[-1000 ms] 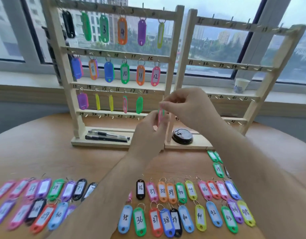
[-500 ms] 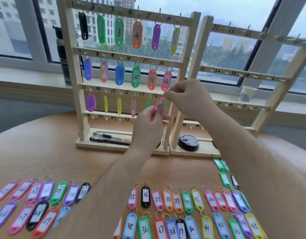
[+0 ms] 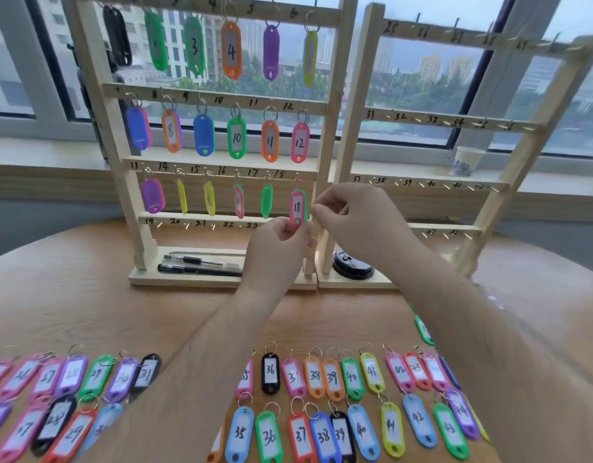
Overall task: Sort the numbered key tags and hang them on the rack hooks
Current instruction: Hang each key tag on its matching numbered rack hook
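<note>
RISK: ring may not sit fully on hook 18 — a tug or early release by the left grip [image 3: 275,248] could drop it to the desk [image 3: 71,279] | TAG 18 [image 3: 297,207]: pink, white label, upright under row 3 of the rack [image 3: 333,95] | left grip pinching its bottom end | right grip [image 3: 358,215] curled beside its right edge — hold unclear

At hook 18 of the left rack [image 3: 174,280], the grip of the left hand [image 3: 275,248] hides the lower tip of pink tag 18 [image 3: 297,205]. A green tag [image 3: 307,208] behind it shows only a sliver. Whether the right hand [image 3: 355,225] beside it pinches anything is unclear. On the rack base, the pens [image 3: 198,265] lose their right ends behind the left wrist.
</note>
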